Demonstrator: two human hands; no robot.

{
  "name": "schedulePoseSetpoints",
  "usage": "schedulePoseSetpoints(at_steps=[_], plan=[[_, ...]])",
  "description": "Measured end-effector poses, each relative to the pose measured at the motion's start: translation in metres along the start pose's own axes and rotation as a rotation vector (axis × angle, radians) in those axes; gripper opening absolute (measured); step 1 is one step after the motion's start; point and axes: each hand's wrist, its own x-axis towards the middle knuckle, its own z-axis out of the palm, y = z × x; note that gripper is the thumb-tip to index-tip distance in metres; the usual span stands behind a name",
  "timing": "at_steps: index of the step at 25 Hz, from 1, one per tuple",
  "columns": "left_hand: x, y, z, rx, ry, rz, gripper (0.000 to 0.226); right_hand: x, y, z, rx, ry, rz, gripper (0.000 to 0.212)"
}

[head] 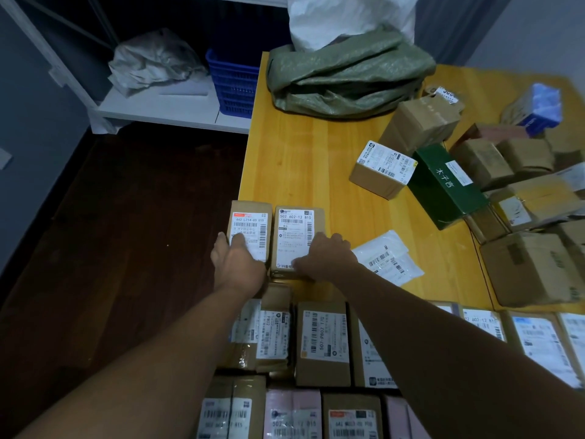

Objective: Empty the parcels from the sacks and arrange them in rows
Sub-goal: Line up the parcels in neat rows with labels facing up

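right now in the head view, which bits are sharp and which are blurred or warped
Head view: labels on the left parcel and right parcel under the left hand and right hand read sharp; loose boxes at its right edge smear; the table edges splay with the wide lens; light is dim, the floor dark.

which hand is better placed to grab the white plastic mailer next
Right, probably. The right hand holds the 502-label box next to the white mailer; the left hand lies on the 642-label box by the table edge and would have to cross over.
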Motion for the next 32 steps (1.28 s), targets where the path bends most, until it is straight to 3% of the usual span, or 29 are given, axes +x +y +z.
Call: schedulePoseSetpoints(at_steps=[3,9,21,28,32], plan=[[0.0,-0.001,-0.002,0.008,-0.055,-0.023,0.055,0.004,-0.001,0.006,0.104,0.108,-0.079,0.077],[-0.001,-0.008,-0.003,0.002,-0.112,-0.048,0.056,0.007,0.004,0.011,0.039,-0.001,-0.153,0.089],[-0.005,-0.002,-0.015,-0.008,-0.136,-0.057,0.049,0.002,0.003,0.013,0.068,-0.004,-0.146,0.087],[0.001,0.036,-0.01,-0.152,0.097,0.128,0.048,0.005,0.031,-0.025,0.084,0.059,-0.02,0.055],[-0.002,0.079,0.015,-0.249,0.053,0.23,0.044,0.02,0.069,-0.052,0.047,0.079,0.072,0.042]])
